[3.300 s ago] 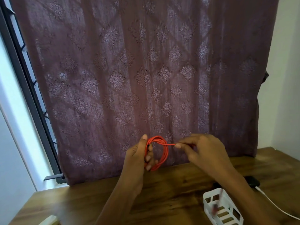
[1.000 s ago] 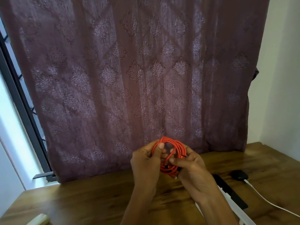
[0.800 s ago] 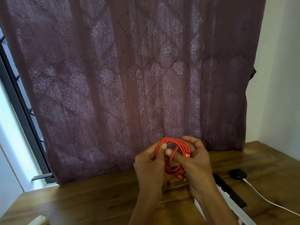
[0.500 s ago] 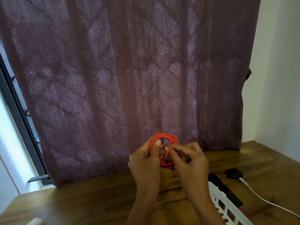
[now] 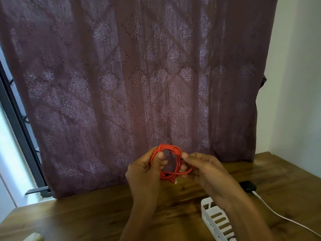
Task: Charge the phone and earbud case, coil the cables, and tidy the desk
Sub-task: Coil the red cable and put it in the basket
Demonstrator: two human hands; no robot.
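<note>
Head view: a thin red cable (image 5: pixel 171 162), wound into a round coil of several turns, is held up above the far middle of the brown wooden desk (image 5: pixel 86 214), in front of the mauve patterned curtain (image 5: pixel 139 75). The left hand (image 5: pixel 144 173) grips the coil's left side, thumb laid across the strands. The right hand (image 5: pixel 208 173) pinches the right side between fingertip and thumb.

A few seconds ago a straight tail ran from the loop to the right hand. That tail is now wound in, and the right fingers have shifted from the coil's front to its right edge. One strand bows out low on the right, and the plug end (image 5: pixel 175 182) hangs at the bottom, untucked.

So the coiling of this cable looks nearly done. What probably remains is securing the loose end and setting the coil down.

Near right, a white slotted plastic basket (image 5: pixel 217 218) stands partly behind the right forearm and seems a likely place for it. Further right, a small black rounded case (image 5: pixel 247 186) lies on the desk with a white cable (image 5: pixel 278 215) running from it off the right edge. No phone shows now.
</note>
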